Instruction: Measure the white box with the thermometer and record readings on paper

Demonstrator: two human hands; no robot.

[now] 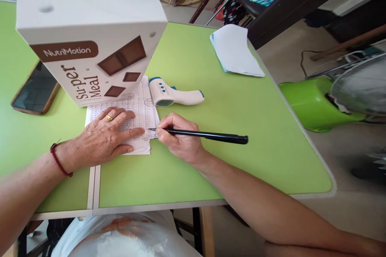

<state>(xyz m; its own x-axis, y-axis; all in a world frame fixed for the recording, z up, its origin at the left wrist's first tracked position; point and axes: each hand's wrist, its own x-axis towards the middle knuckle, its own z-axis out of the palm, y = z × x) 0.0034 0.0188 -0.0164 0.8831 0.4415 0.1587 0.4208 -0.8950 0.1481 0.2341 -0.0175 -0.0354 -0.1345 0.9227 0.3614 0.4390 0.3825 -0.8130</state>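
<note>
My right hand [181,138] grips a black pen [211,135], its tip at the right part of a sheet of paper [137,106] covered in small handwriting. Flat on that sheet lies my left hand [113,134], fingers spread, with a gold ring and a dark red wrist cord. More paper shows beneath the written sheet. Behind my left hand a white NutriMotion box [90,52] stands upright at the sheet's far edge. A white and blue infrared thermometer [177,92] lies just beyond my right hand, touching or overlapping the paper's edge.
A phone [36,88] in a brown case lies left of the box. Folded white paper [237,50] rests near the green table's [241,168] far right edge. Beyond that edge are a bright green bin [319,104] and a fan [362,84] on the floor side.
</note>
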